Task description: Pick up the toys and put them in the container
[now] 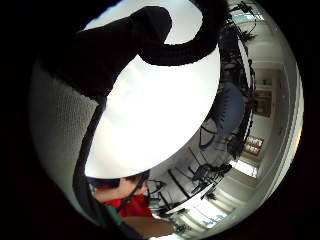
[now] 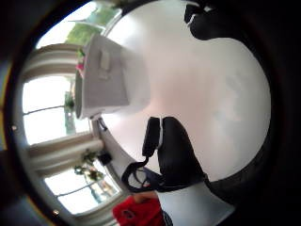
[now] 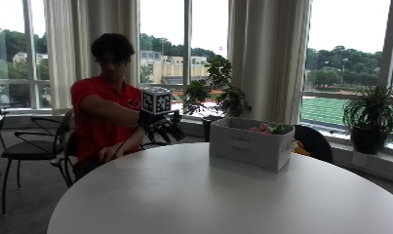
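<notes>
The gloved right hand [image 3: 162, 127] hangs above the table [image 3: 202, 195] edge, fingers relaxed, holding nothing. Well apart stands the grey container [image 3: 251, 144], with the toys [image 3: 270, 128] already inside at its rim. They look soft and light; take one around its middle.

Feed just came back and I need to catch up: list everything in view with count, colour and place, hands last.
table: one, white, round, in front of the person
container: one, grey fabric box, on the table's far side
toys: count unclear, pink and green, inside the container
potted plants: two, green, one behind the container, one on the window sill
chair: one, black, beside the person
right hand: black glove, raised above the table's near edge, fingers relaxed, holding nothing
other hand: bare, low at the table's edge
</notes>
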`<state>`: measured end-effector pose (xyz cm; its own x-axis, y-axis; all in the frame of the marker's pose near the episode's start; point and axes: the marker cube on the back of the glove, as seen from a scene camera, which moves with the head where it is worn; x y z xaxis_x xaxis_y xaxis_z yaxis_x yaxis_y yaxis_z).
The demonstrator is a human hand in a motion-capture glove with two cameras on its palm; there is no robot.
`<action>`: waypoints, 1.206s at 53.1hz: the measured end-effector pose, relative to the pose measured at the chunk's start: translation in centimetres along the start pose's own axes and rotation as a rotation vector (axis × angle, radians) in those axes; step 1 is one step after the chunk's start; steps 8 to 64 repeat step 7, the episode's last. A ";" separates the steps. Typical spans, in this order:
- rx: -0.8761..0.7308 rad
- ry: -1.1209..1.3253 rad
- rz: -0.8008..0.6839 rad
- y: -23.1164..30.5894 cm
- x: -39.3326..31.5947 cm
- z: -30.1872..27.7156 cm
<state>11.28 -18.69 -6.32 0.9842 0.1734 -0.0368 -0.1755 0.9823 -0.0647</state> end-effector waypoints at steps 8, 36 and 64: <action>-0.052 0.002 -0.113 0.7 0.6 0.4; -0.052 0.002 -0.113 0.7 0.6 0.4; -0.052 0.002 -0.113 0.7 0.6 0.4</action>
